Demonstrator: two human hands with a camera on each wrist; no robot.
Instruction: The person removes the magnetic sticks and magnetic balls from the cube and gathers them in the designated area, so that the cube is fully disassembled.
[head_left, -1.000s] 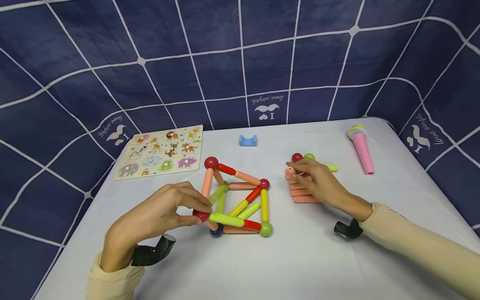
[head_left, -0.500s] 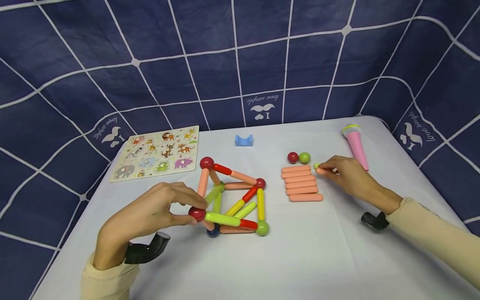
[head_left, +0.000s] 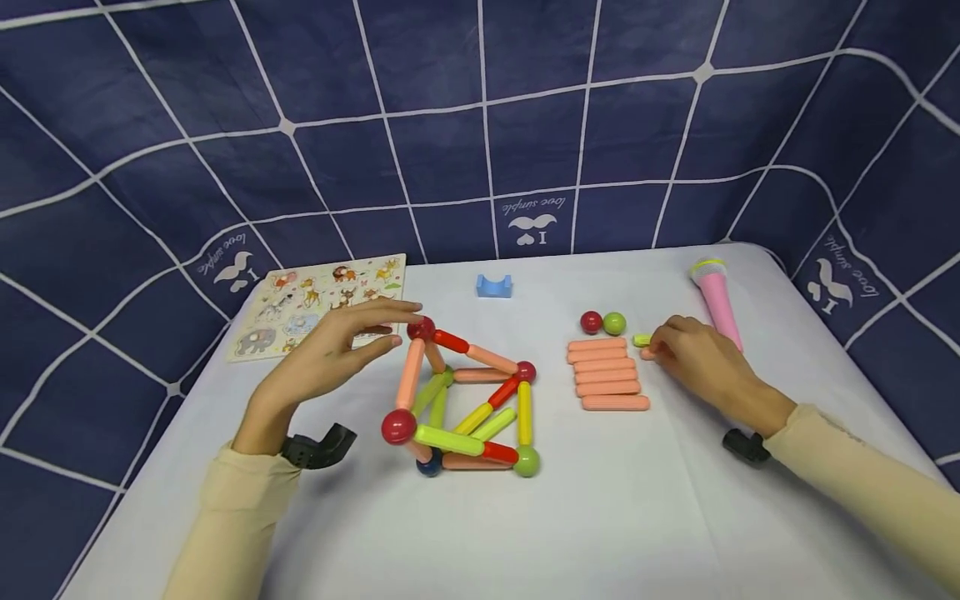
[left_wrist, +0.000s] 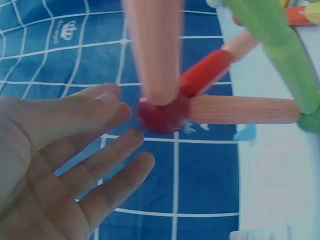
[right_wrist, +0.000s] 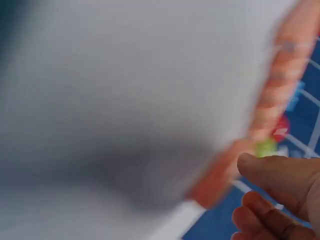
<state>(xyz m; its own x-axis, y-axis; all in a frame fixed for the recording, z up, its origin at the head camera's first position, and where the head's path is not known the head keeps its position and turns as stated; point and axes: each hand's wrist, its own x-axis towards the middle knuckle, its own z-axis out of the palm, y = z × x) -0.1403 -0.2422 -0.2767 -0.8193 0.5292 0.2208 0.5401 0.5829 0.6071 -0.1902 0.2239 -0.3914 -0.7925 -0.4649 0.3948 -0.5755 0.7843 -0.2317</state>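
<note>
Lifted off the near red ball [head_left: 398, 427] of the ball-and-rod frame [head_left: 407, 375], the left hand [head_left: 322, 354] is now by its far-left red ball [head_left: 421, 328], thumb and fingers well parted, holding nothing; contact there cannot be told. Over the past second the right hand [head_left: 701, 358] has moved off the row of salmon rods [head_left: 608, 376]; its fingers curl near a loose salmon rod [head_left: 647, 354], but whether they grip it is unclear. Both frame and row lie mid-table, left and right, on a white-covered table [head_left: 465, 542]. Toward its far-left corner lies an animal peg puzzle [head_left: 318, 293], near the far edge a blue cradle-shaped block [head_left: 494, 288], and toward the far-right corner a pink toy microphone [head_left: 722, 304]. Navy cloth with white grid lines [head_left: 536, 137] hangs behind and at both sides.
</note>
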